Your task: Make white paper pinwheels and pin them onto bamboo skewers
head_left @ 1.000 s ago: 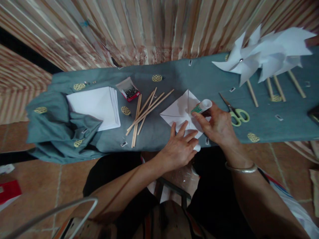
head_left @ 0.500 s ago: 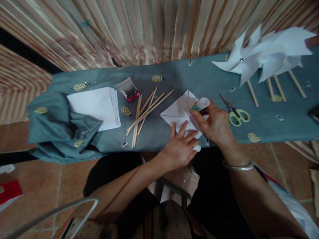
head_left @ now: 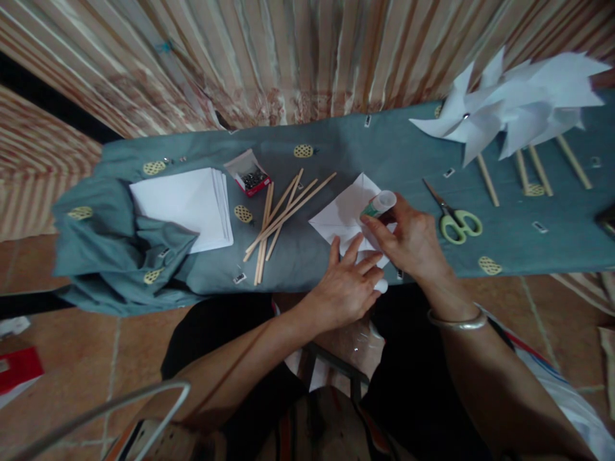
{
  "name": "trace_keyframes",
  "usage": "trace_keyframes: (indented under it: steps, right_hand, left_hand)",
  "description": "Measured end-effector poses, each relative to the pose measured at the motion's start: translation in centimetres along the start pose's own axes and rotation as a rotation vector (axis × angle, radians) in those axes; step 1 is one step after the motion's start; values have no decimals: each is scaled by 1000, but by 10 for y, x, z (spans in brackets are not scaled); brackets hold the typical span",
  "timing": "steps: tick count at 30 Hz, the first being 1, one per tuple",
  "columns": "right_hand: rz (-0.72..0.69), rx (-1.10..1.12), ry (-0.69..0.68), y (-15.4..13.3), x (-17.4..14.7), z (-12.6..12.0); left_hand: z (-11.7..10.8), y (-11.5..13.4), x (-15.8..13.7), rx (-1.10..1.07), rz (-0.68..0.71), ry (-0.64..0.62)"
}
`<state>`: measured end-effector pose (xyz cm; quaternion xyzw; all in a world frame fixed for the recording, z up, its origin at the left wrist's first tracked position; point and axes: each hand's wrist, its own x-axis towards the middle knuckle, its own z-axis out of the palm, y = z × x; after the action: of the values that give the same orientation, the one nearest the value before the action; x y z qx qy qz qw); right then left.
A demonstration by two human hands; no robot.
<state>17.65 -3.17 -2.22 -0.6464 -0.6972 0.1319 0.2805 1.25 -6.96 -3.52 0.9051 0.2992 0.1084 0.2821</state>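
Note:
A square of white paper with dark crease lines lies turned cornerwise on the cloth. My left hand rests on its near part, fingers spread and pressing it down. A small white cap shows at the outer edge of that hand; whether the hand grips it I cannot tell. In my right hand is a glue stick, a white and green tube tilted over the paper's middle. Its lower end is hidden by the fingers, so contact with the paper is unclear.
Left of the paper lie wooden sticks, an opened box of metal pins and a paper stack. Green-handled scissors sit right of my right hand. White paper pinwheels on sticks lie at the far right. A striped curtain hangs behind.
My right hand has moved the glue stick slightly left over the paper. My left hand stays where it was.

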Motion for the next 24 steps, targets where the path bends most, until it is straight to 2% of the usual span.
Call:
trace_keyframes:
  steps: [5, 11, 16, 18, 20, 24]
  right_hand:
    - [72, 129, -9, 4, 0, 3]
    - [277, 713, 110, 24, 5, 0]
    - [355, 812, 71, 35, 2, -13]
    - [358, 811, 60, 38, 0, -17]
    - [350, 814, 40, 39, -2, -22]
    - [311, 826, -26, 36, -6, -27]
  left_hand:
    - [-2, 1, 0, 11, -3, -20]
    - [-4, 1, 0, 18, -6, -30]
    - [-3, -1, -1, -31, -1, 0]
    - [-6, -4, -1, -83, 3, 57]
    - [-10, -8, -1, -177, -11, 168]
    - [-14, -17, 4, -491, -147, 382]
